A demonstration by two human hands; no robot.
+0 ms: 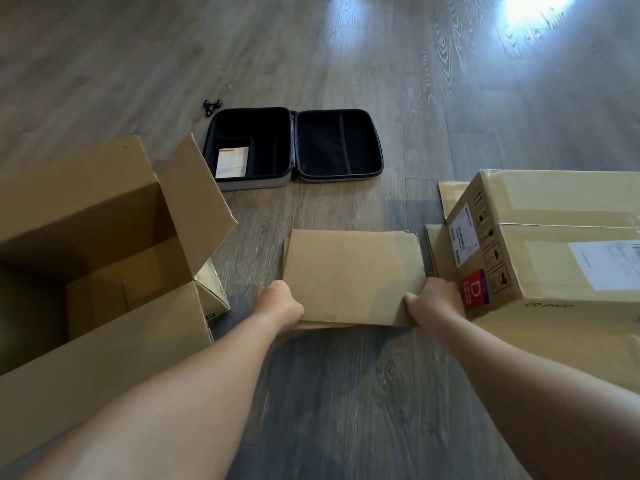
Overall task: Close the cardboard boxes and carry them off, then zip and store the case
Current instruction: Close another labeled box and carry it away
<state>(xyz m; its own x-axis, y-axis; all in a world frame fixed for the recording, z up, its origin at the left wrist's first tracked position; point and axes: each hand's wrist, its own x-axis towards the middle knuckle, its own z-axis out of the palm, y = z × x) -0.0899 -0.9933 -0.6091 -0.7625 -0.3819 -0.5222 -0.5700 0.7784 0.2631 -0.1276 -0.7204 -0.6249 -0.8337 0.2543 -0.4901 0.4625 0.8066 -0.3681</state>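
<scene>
Both hands grasp the near corners of a flat cardboard sheet (pixel 353 275), left hand (pixel 280 303) beside the open box (pixel 104 244), right hand (pixel 433 299) beside the closed box (pixel 554 237).

Matt brown cardboard sheet (pixel 353 275), grey wood-grain floor (pixel 346 393) with sheen, black fabric-lined case (pixel 294 147)

It looked like a room in a home or small office: grey wood-grain plank floor (pixel 346 393) with daylight glare on it, shipping cartons (pixel 554 244) with labels and an open zip case (pixel 294 147) spread out.
</scene>
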